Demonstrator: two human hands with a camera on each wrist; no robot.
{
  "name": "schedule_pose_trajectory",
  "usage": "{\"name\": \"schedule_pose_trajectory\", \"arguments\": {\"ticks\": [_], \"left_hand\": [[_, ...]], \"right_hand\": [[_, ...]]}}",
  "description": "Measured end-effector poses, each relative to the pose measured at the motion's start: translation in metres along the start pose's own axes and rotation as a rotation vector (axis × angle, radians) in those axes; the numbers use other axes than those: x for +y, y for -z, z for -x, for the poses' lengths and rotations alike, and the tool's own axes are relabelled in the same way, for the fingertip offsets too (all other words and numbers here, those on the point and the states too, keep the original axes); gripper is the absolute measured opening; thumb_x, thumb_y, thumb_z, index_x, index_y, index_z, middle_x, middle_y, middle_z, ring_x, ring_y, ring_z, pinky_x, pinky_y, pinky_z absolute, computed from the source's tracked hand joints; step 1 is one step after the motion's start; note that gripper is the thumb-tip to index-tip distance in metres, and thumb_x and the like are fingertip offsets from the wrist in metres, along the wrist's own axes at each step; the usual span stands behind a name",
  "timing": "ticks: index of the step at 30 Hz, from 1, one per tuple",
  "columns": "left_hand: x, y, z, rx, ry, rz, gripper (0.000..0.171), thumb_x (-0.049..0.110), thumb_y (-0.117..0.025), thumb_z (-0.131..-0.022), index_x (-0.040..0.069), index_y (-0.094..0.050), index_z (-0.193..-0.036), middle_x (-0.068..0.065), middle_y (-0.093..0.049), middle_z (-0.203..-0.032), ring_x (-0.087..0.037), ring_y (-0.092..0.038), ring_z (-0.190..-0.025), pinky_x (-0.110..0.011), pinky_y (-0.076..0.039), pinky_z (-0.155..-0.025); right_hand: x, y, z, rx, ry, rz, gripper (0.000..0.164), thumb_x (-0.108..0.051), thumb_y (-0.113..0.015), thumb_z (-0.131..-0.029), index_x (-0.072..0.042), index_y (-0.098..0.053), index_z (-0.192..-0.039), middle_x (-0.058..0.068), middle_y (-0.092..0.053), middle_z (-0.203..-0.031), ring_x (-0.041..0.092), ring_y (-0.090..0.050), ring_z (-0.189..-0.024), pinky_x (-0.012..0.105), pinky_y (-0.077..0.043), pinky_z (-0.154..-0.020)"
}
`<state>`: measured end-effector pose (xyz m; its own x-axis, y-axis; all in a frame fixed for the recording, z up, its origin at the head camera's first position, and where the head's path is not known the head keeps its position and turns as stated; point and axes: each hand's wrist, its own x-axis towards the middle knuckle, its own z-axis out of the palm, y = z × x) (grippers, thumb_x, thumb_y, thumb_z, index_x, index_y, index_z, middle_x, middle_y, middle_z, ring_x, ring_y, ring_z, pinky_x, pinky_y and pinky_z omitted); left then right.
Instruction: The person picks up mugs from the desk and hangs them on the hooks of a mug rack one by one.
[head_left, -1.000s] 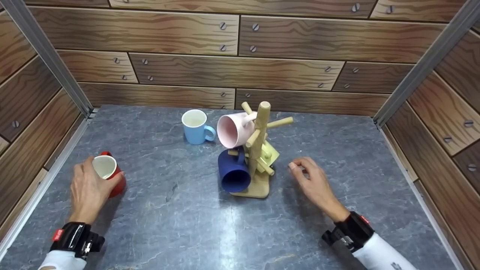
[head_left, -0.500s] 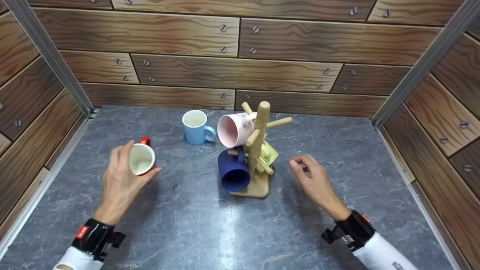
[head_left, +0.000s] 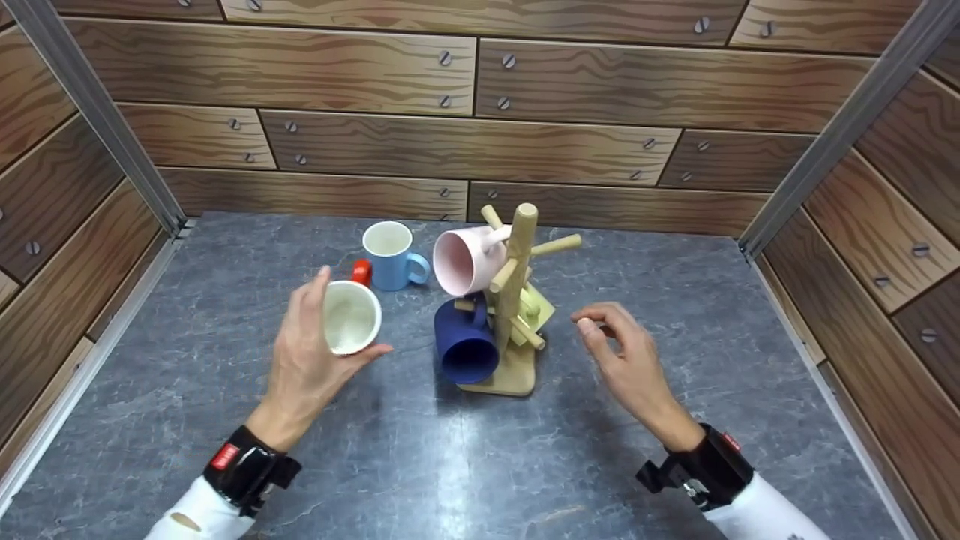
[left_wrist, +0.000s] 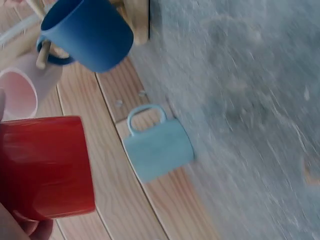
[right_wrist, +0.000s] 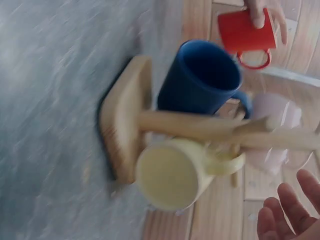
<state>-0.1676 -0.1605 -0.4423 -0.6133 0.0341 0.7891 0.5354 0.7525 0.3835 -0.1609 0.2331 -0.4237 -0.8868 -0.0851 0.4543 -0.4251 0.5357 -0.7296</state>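
Observation:
My left hand (head_left: 304, 349) grips a red mug (left_wrist: 47, 167) by its body, lifted off the table. Its white inside faces the head camera, and its red handle (head_left: 361, 271) points away from me. To its right stands a wooden mug tree (head_left: 516, 300). A pink mug (head_left: 469, 260) hangs on an upper peg and a dark blue mug (head_left: 459, 330) on a lower one, both on the left side. Behind the post hangs a yellow mug (right_wrist: 170, 177), partly hidden in the head view. My right hand (head_left: 626, 367), loosely curled and holding nothing, is right of the tree.
A light blue mug (head_left: 390, 262) stands upright on the grey table (head_left: 360, 465), just beyond the red mug, its handle toward the tree. Another peg (head_left: 556, 244) sticks out bare to the upper right. Wood-patterned walls (head_left: 300, 67) enclose the back and sides.
My left hand has carried the red mug up from the left side of the table and rightward toward the mug tree. The right hand has stayed nearly still.

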Motion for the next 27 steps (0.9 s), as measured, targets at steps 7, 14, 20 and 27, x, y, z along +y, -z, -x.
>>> {"name": "schedule_pose_trajectory", "arguments": {"ticks": [7,14,20,27], "left_hand": [[0.015,-0.017,0.002,0.071,-0.147,0.051,0.107,0.078,-0.071,-0.078,-0.003,-0.045,-0.144,-0.027,-0.061,-0.128,-0.040,-0.067,-0.112,-0.052,-0.062,-0.094],[0.020,-0.032,0.003,0.170,-0.306,0.120,0.099,0.075,-0.075,-0.079,-0.002,-0.049,-0.134,-0.022,-0.066,-0.125,-0.036,-0.067,-0.108,-0.039,-0.060,-0.092],[0.028,-0.042,0.002,0.188,-0.378,0.141,0.080,0.059,-0.082,-0.086,-0.005,-0.054,-0.127,-0.023,-0.066,-0.124,-0.035,-0.067,-0.108,-0.039,-0.059,-0.090],[0.036,-0.050,0.003,0.191,-0.457,0.111,0.068,0.047,-0.082,-0.089,-0.006,-0.054,-0.123,-0.023,-0.065,-0.122,-0.035,-0.066,-0.112,-0.042,-0.057,-0.094]], "right_hand": [[-0.022,-0.009,0.009,-0.006,0.173,-0.082,0.014,0.001,-0.061,-0.100,-0.002,-0.074,-0.106,0.004,-0.077,-0.095,0.006,-0.069,-0.086,0.015,-0.057,-0.079],[-0.041,-0.027,0.007,-0.087,0.264,-0.159,0.014,0.005,-0.063,-0.098,0.000,-0.075,-0.103,0.007,-0.079,-0.093,0.010,-0.073,-0.084,0.021,-0.062,-0.077],[-0.059,-0.046,0.000,-0.178,0.267,-0.114,0.014,-0.005,-0.066,-0.100,-0.003,-0.076,-0.109,0.005,-0.078,-0.095,0.006,-0.071,-0.085,0.025,-0.063,-0.074],[-0.073,-0.066,-0.017,-0.151,0.257,-0.020,0.015,-0.015,-0.068,-0.102,-0.006,-0.076,-0.112,0.005,-0.080,-0.099,0.011,-0.071,-0.085,0.027,-0.062,-0.076]]}}
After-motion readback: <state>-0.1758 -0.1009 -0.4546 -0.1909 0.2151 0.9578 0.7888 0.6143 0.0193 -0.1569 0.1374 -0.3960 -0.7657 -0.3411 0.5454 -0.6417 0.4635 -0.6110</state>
